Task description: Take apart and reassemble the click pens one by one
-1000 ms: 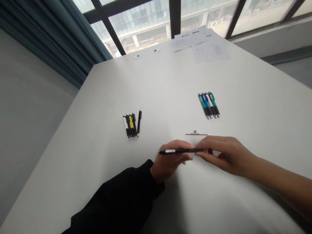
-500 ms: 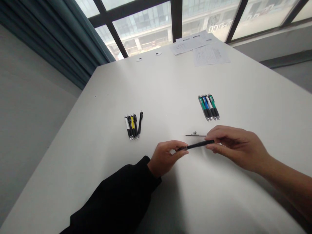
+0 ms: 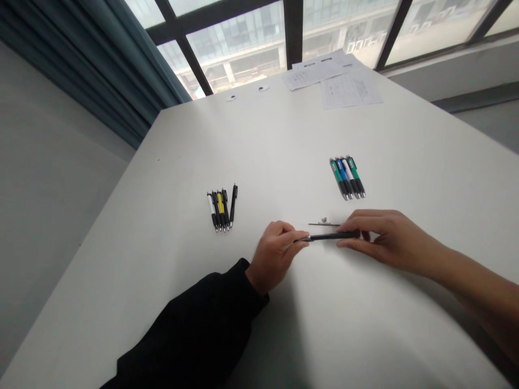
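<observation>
Between my two hands a black pen barrel (image 3: 327,236) lies nearly level above the white table. My left hand (image 3: 279,249) pinches its left end between thumb and fingers. At the other end, my right hand (image 3: 383,235) has thumb and fingers closed around the barrel. Just beyond it on the table rests a thin dark pen refill (image 3: 322,224), its right end hidden behind my right fingers. A tiny metallic pen part (image 3: 324,220) sits right behind the refill; its exact shape is too small to make out.
To the left, several pens (image 3: 219,210) with white, black and yellow barrels lie side by side, a black pen (image 3: 234,206) slightly apart. Green, blue and white pens (image 3: 347,178) form a row at the right. Printed papers (image 3: 351,91) lie at the far edge, by the window.
The pen barrel has turned closer to level, its left end rising in view. My left hand has shifted slightly up and left; my right fingers have moved further over the barrel.
</observation>
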`<control>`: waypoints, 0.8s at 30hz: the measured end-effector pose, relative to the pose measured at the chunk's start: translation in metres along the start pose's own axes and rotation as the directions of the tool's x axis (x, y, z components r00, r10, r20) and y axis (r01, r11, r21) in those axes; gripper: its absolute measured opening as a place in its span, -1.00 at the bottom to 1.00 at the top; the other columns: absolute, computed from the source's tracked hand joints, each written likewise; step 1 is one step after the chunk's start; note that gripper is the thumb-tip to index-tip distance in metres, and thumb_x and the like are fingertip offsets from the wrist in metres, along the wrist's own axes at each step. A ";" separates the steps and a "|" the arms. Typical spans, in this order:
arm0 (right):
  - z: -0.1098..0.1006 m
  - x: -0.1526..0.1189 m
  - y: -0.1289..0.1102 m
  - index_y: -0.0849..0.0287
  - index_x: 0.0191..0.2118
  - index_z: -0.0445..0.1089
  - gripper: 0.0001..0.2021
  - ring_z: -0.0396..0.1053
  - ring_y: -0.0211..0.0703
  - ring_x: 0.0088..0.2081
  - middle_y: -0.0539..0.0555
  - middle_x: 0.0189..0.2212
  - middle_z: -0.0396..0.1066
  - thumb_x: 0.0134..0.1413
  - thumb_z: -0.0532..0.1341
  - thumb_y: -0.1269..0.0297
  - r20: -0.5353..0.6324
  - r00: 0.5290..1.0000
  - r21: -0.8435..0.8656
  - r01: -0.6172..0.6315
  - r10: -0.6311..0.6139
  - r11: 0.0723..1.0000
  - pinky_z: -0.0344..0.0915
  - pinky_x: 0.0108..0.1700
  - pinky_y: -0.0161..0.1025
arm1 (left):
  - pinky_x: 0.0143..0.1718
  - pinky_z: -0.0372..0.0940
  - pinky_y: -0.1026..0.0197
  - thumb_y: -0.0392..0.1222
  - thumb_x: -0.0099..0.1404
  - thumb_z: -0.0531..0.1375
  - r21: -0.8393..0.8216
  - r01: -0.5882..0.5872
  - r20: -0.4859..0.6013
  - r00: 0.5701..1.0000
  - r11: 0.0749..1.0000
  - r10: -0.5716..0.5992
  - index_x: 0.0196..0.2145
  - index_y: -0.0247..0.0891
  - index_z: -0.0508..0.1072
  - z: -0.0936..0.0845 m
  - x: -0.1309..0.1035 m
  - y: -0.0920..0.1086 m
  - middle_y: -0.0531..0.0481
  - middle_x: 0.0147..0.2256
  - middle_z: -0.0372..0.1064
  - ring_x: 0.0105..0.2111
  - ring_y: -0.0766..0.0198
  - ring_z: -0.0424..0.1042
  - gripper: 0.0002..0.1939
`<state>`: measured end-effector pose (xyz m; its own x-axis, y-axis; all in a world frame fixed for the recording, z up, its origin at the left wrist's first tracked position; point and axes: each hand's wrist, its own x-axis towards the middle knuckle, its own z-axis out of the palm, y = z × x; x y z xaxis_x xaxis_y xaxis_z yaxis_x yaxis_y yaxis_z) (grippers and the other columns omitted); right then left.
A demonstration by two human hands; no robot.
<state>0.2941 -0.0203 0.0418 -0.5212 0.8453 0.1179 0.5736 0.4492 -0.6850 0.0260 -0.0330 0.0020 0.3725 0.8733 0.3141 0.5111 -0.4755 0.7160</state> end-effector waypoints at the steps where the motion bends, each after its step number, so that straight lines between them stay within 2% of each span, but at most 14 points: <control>1: -0.001 0.001 0.002 0.15 -0.19 0.57 -0.73 0.41 -0.20 -0.47 0.08 -0.43 0.49 0.20 0.28 0.06 0.016 1.000 -0.035 0.006 -0.005 0.999 0.33 -0.44 -0.28 | -0.18 0.35 0.11 -0.22 0.32 0.29 0.043 -0.005 -0.005 1.000 0.999 0.005 -0.15 -0.22 0.61 0.000 0.001 -0.002 -0.07 -0.31 0.46 -0.25 0.18 0.40 -0.84; 4: -0.003 0.003 0.008 0.17 -0.14 0.55 -0.72 0.42 -0.17 -0.45 0.09 -0.42 0.49 0.19 0.27 0.07 0.041 0.999 -0.104 0.005 0.000 0.995 0.33 -0.40 -0.25 | -0.18 0.33 0.09 -0.22 0.30 0.31 0.118 -0.031 0.001 1.000 0.993 0.031 -0.14 -0.22 0.60 0.000 0.003 -0.007 -0.06 -0.31 0.48 -0.25 0.16 0.38 -0.84; 9: -0.005 0.004 0.014 0.14 -0.25 0.54 -0.81 0.39 -0.20 -0.50 0.05 -0.48 0.49 0.24 0.18 0.23 0.084 0.996 -0.160 -0.024 0.038 0.987 0.26 -0.40 -0.26 | -0.15 0.33 0.09 -0.23 0.24 0.36 0.117 -0.051 0.000 0.999 0.992 0.051 -0.22 -0.24 0.55 0.001 0.009 -0.010 -0.04 -0.30 0.54 -0.24 0.16 0.41 -0.86; 13: -0.005 0.004 0.015 0.12 -0.30 0.53 -0.83 0.35 -0.21 -0.51 0.03 -0.50 0.48 0.22 0.19 0.27 0.140 0.989 -0.199 -0.020 0.049 0.980 0.21 -0.41 -0.28 | -0.13 0.32 0.10 -0.23 0.25 0.35 0.113 -0.040 -0.021 0.999 0.993 0.043 -0.30 -0.22 0.53 0.003 0.013 -0.009 0.00 -0.32 0.55 -0.24 0.17 0.43 -0.92; 24: -0.007 0.007 0.020 0.14 -0.37 0.48 -0.78 0.32 -0.20 -0.55 0.03 -0.56 0.44 0.23 0.18 0.17 0.034 0.998 -0.199 -0.047 0.055 0.979 0.20 -0.44 -0.23 | -0.12 0.30 0.07 -0.18 0.24 0.37 0.178 -0.035 -0.031 0.999 0.983 0.042 -0.32 -0.20 0.57 0.010 0.024 -0.013 -0.01 -0.31 0.51 -0.26 0.18 0.41 -0.92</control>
<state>0.3067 -0.0030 0.0342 -0.5104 0.8581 0.0554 0.7115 0.4576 -0.5332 0.0363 -0.0073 -0.0058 0.3689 0.8556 0.3631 0.6271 -0.5175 0.5822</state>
